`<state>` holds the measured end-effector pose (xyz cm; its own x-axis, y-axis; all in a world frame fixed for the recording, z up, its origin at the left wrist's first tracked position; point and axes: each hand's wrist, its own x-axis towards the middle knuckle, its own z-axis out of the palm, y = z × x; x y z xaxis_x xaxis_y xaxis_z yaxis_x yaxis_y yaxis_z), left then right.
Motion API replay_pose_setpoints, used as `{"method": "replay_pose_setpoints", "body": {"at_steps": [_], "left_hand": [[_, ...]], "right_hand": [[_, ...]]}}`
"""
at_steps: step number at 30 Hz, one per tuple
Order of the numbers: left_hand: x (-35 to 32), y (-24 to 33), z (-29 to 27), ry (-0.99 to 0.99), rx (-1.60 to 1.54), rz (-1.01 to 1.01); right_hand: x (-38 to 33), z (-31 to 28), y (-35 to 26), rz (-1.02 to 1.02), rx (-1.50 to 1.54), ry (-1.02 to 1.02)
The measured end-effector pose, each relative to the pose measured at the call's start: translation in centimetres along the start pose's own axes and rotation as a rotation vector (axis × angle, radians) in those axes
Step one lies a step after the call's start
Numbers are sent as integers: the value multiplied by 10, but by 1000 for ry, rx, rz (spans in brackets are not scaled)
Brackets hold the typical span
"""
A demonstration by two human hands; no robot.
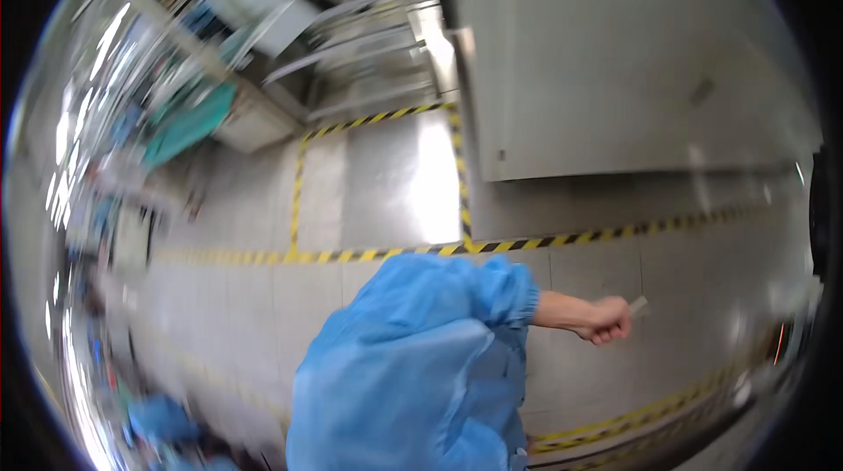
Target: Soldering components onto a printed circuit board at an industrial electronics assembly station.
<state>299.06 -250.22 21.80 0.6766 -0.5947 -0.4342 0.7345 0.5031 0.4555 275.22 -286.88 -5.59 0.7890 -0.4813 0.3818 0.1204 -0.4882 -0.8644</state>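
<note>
My left arm, in a loose blue smock sleeve (pixel 505 291) with a gathered cuff, reaches across toward the right of the view. Past the cuff, the bare wrist ends in my left hand (pixel 606 322), closed into a fist above the floor. From the fist a small pale, flat strip (pixel 639 305) sticks out; blur hides what kind of thing it is. The smock's body (pixel 395 383) fills the lower middle. No clear view of my right hand shows; the smock covers that side.
Yellow-and-black tape (pixel 378 254) marks the tiled floor (pixel 571 383). A large grey cabinet (pixel 632 58) stands at the upper right. A metal rack (pixel 351 58) is at the upper middle. Blurred benches with a green sheet (pixel 189 124) line the left. More tape (pixel 650 418) runs at the lower right.
</note>
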Motion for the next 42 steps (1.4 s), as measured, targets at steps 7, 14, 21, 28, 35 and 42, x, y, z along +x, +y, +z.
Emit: {"method": "replay_pose_setpoints", "body": {"at_steps": [7,14,21,28,35,42], "left_hand": [[239,152,70,138,37,66],[427,284,92,291,-20,207],[603,401,123,413,43,256],[838,510,128,296,162,205],[982,568,172,658,1314,736],[1043,580,255,834,737,555]], "right_hand": [[338,226,67,54,279,-531],[658,306,144,187,288,-866],[881,406,168,375,288,-1070],[1097,495,148,549,271,-1254],[1262,565,54,388,78,-1408],[1371,586,59,243,191,-1669]]}}
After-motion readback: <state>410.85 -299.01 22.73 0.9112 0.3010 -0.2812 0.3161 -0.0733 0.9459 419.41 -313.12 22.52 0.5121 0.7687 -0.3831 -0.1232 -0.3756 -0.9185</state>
